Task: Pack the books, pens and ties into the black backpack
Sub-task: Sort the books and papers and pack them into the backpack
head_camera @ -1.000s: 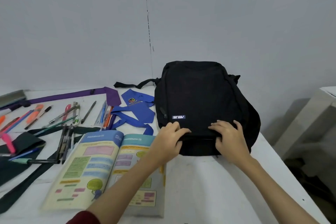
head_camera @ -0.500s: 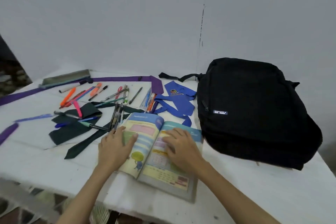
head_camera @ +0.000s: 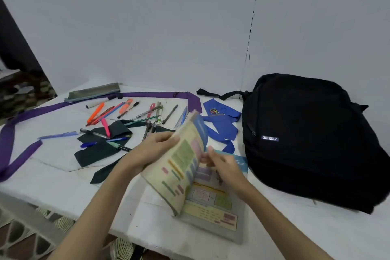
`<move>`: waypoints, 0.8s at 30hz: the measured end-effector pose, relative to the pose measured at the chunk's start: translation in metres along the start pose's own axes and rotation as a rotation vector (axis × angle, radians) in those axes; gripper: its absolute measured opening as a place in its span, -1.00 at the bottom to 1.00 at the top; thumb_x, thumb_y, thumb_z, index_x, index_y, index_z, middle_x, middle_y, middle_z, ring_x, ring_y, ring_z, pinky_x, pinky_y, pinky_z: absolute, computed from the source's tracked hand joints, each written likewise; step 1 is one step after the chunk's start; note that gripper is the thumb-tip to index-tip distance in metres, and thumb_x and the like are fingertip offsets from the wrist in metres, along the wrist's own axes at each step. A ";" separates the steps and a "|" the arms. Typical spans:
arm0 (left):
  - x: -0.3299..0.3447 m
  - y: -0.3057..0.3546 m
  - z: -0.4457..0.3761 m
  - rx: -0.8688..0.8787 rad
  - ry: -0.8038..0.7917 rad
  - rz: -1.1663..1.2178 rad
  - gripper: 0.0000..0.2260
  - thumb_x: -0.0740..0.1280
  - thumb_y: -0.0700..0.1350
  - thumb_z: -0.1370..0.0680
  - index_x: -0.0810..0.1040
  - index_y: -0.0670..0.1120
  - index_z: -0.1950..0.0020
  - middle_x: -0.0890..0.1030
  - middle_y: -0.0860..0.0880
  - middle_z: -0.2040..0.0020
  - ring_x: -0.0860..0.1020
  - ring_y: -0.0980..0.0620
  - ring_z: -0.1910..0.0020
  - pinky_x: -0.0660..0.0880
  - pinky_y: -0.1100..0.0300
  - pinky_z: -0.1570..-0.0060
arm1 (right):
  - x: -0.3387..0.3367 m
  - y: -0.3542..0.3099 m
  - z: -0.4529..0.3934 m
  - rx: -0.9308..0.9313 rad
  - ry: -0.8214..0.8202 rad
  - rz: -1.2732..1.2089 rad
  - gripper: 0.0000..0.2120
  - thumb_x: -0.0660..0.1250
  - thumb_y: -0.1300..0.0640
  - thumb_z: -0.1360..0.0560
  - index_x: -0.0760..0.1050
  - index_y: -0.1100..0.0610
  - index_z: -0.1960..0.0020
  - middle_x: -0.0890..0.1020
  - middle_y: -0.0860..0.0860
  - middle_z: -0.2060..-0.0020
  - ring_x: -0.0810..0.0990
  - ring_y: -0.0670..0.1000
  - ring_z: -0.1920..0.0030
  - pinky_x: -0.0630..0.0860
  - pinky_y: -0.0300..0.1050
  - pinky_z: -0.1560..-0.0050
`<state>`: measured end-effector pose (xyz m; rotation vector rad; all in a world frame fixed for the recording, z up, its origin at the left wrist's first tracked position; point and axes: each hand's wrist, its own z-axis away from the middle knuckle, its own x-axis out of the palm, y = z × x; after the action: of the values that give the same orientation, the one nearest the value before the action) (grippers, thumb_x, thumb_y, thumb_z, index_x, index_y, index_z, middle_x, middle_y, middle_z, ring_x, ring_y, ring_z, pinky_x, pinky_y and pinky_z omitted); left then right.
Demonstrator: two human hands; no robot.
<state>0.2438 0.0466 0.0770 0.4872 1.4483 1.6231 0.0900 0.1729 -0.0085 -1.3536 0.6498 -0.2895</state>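
Book [head_camera: 191, 167] | lies at table [head_camera: 63, 179] front edge, half folded shut, just left of black backpack [head_camera: 312, 139] | left hand [head_camera: 152, 150] grips raised left half; right hand [head_camera: 221, 164] rests on right page, grasp unclear | thin, floppy, light; best taken at spine once shut.

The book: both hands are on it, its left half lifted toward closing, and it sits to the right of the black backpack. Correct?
Not quite. The head view shows the book to the left of the black backpack, not to its right. The rest holds: the left hand lifts the left half toward closing, and the right hand is on the right-hand pages.
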 end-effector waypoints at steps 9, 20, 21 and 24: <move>0.065 -0.050 -0.044 -0.040 -0.002 -0.668 -0.52 0.26 0.20 -0.52 0.36 0.00 -0.35 0.44 -0.05 -0.24 0.47 0.08 -0.06 0.47 0.17 -0.07 | -0.054 0.008 0.022 0.238 0.061 -0.239 -0.69 0.30 0.02 -0.55 0.55 0.23 -0.15 0.71 0.09 0.13 0.70 0.05 0.15 0.61 -0.12 0.16; 0.066 -0.048 -0.054 -0.172 0.011 -0.183 -0.65 0.45 -0.08 -0.46 0.48 -0.16 -0.18 0.64 -0.12 -0.02 0.64 -0.03 0.07 0.59 0.01 -0.01 | -0.049 0.008 0.024 0.184 0.132 0.140 -0.92 0.27 0.22 -0.54 0.44 0.12 -0.03 0.67 0.02 0.07 0.68 -0.03 0.10 0.64 -0.07 0.12; 0.064 -0.045 -0.051 -0.148 -0.011 -0.087 -0.73 0.39 -0.10 -0.51 0.48 -0.13 -0.17 0.65 -0.11 -0.01 0.65 -0.05 0.08 0.58 -0.02 -0.02 | -0.051 0.002 0.025 0.163 0.121 0.112 -0.93 0.28 0.24 -0.54 0.44 0.11 0.00 0.68 0.01 0.09 0.69 -0.05 0.13 0.64 -0.11 0.17; 0.057 -0.029 -0.041 -0.056 -0.056 0.284 -0.75 0.27 -0.14 -0.59 0.40 0.02 -0.26 0.60 -0.11 -0.16 0.63 -0.15 -0.03 0.59 -0.08 0.06 | -0.063 -0.025 0.027 0.063 0.102 -0.046 -0.88 0.31 0.29 -0.52 0.48 0.14 -0.02 0.68 0.04 0.10 0.68 -0.11 0.26 0.56 -0.26 0.34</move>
<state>0.1915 0.0661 0.0248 0.7268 1.3339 1.8513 0.0604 0.2241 0.0339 -1.3008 0.6890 -0.4149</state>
